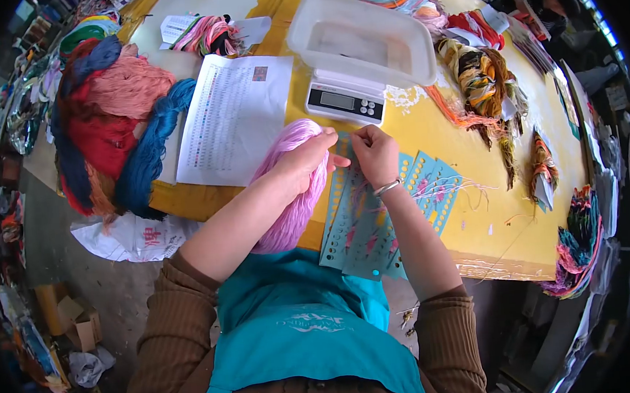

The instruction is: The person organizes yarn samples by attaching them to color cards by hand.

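Gripping a pink yarn skein [293,191], the left hand [305,161] meets the right hand [374,156], pinching thread over blue cards [364,226].

Almost nothing here can be read. Up and to the left of the fingers [331,159] of the left hand [305,161], the white printed sheet [233,118] carries dense rows of small print with a coloured column and a small picture at its top, all too fine to make out. Straight above the fingers [360,136] of the right hand [376,156], the digital scale [345,101] has a grey display with no legible figures. Below the hands, the teal apron [302,321] bears a pale logo, too blurred to spell. Lower left of the fingers, the white plastic bag [139,238] shows red marks, unreadable.
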The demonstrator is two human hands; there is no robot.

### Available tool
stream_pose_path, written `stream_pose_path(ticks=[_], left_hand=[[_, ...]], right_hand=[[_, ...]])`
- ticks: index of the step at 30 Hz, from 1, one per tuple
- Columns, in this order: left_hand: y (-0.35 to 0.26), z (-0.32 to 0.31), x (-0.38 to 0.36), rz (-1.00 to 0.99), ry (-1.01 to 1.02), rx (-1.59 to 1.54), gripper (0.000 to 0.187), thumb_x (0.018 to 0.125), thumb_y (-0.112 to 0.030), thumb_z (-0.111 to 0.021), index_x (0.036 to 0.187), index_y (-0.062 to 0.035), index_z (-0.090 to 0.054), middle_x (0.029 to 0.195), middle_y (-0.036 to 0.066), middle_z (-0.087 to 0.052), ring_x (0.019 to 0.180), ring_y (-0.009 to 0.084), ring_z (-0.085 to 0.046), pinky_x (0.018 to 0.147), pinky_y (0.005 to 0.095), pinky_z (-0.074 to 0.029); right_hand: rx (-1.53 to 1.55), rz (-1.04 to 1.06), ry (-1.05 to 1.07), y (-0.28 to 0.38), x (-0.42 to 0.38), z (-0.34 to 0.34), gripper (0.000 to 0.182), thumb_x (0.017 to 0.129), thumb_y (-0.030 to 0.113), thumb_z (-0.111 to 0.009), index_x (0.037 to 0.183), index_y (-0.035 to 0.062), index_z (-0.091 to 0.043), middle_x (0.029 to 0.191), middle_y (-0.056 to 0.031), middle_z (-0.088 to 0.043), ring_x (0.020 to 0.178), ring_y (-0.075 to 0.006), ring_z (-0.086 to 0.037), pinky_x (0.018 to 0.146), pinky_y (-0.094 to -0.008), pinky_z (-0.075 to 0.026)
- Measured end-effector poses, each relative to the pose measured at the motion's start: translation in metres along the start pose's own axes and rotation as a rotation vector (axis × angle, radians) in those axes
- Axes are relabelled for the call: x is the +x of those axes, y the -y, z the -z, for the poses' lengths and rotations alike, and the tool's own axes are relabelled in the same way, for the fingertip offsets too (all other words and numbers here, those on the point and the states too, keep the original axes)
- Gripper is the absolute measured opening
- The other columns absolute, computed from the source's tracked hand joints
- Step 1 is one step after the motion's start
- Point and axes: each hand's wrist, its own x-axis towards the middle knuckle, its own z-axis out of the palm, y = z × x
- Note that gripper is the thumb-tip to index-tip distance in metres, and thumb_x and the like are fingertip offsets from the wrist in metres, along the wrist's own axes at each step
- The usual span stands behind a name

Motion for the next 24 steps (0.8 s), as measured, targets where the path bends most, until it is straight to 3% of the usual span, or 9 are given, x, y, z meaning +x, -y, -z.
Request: stream_pose_path(ticks=[3, 7, 10, 14, 16, 20, 23, 24], left_hand=[[0.004, 0.005, 0.010, -0.029, -0.082, -0.004, 0.028, 0.094, -0.025, -0.054, 0.117, -0.0100, -0.052, 0.089, 0.006, -0.061, 0.063, 0.0140, -0.059, 0.057, 0.0256, -0.045], [0.011, 0.009, 0.019, -0.039, -0.014, 0.079, 0.027, 0.093, -0.018, -0.054, 0.117, -0.0050, -0.055, 0.094, 0.004, -0.059, 0.065, 0.0120, -0.057, 0.054, 0.0250, -0.044], [0.022, 0.008, 0.025, -0.219, -0.027, 0.288, 0.024, 0.094, -0.012, -0.052, 0.116, -0.0055, -0.056, 0.086, 0.003, -0.058, 0.061, 0.0086, -0.053, 0.052, 0.0234, -0.043], [0.025, 0.010, 0.030, -0.309, 0.009, 0.291, 0.024, 0.093, -0.011, -0.054, 0.116, -0.0056, -0.055, 0.083, 0.003, -0.057, 0.058, 0.0087, -0.052, 0.050, 0.0229, -0.042], [0.017, 0.006, 0.028, -0.196, 0.005, 0.254, 0.023, 0.092, -0.011, -0.055, 0.115, -0.0051, -0.054, 0.079, 0.003, -0.057, 0.055, 0.0088, -0.051, 0.047, 0.0228, -0.041], [0.022, 0.008, 0.038, -0.184, 0.033, 0.190, 0.019, 0.092, -0.013, -0.056, 0.109, -0.0050, -0.056, 0.075, 0.003, -0.056, 0.054, 0.0091, -0.052, 0.045, 0.0233, -0.040], [0.023, 0.014, 0.039, -0.261, 0.022, 0.265, 0.014, 0.091, -0.014, -0.056, 0.101, -0.0044, -0.057, 0.073, 0.004, -0.057, 0.053, 0.0095, -0.052, 0.045, 0.0238, -0.040], [0.018, 0.019, 0.039, -0.306, -0.019, 0.473, 0.013, 0.090, -0.015, -0.056, 0.098, -0.0050, -0.058, 0.072, 0.004, -0.058, 0.052, 0.0109, -0.053, 0.045, 0.0254, -0.041]], right_hand=[[0.042, 0.002, 0.014, 0.001, -0.001, 0.001, 0.015, 0.080, 0.014, -0.065, 0.083, -0.0006, -0.066, 0.070, -0.0133, -0.067, 0.063, -0.0207, -0.066, 0.060, -0.0296, -0.050], [0.101, 0.016, 0.019, 0.003, -0.005, 0.002, 0.014, 0.080, 0.011, -0.066, 0.085, -0.0020, -0.066, 0.070, -0.0119, -0.067, 0.063, -0.0162, -0.066, 0.060, -0.0273, -0.050], [0.112, 0.001, 0.019, 0.006, -0.006, 0.003, 0.013, 0.080, 0.010, -0.066, 0.085, -0.0022, -0.066, 0.070, -0.0110, -0.067, 0.063, -0.0143, -0.065, 0.061, -0.0262, -0.050], [0.147, 0.001, 0.035, 0.001, -0.006, 0.001, 0.013, 0.080, 0.010, -0.067, 0.086, -0.0022, -0.067, 0.071, -0.0098, -0.067, 0.064, -0.0123, -0.065, 0.061, -0.0252, -0.050], [0.156, -0.010, 0.050, 0.001, -0.007, 0.001, 0.013, 0.081, 0.010, -0.067, 0.086, -0.0022, -0.067, 0.070, -0.0096, -0.067, 0.063, -0.0121, -0.064, 0.061, -0.0250, -0.050], [0.215, -0.037, 0.074, -0.002, -0.006, 0.000, 0.013, 0.081, 0.009, -0.067, 0.087, -0.0019, -0.068, 0.070, -0.0091, -0.067, 0.062, -0.0117, -0.063, 0.061, -0.0251, -0.050], [0.203, -0.073, 0.128, -0.004, -0.002, 0.001, 0.015, 0.081, 0.012, -0.068, 0.089, -0.0008, -0.068, 0.069, -0.0084, -0.067, 0.062, -0.0122, -0.063, 0.060, -0.0255, -0.050], [0.204, -0.073, 0.127, -0.003, -0.001, 0.002, 0.015, 0.081, 0.012, -0.068, 0.089, -0.0008, -0.068, 0.069, -0.0084, -0.067, 0.062, -0.0122, -0.063, 0.060, -0.0255, -0.050]])
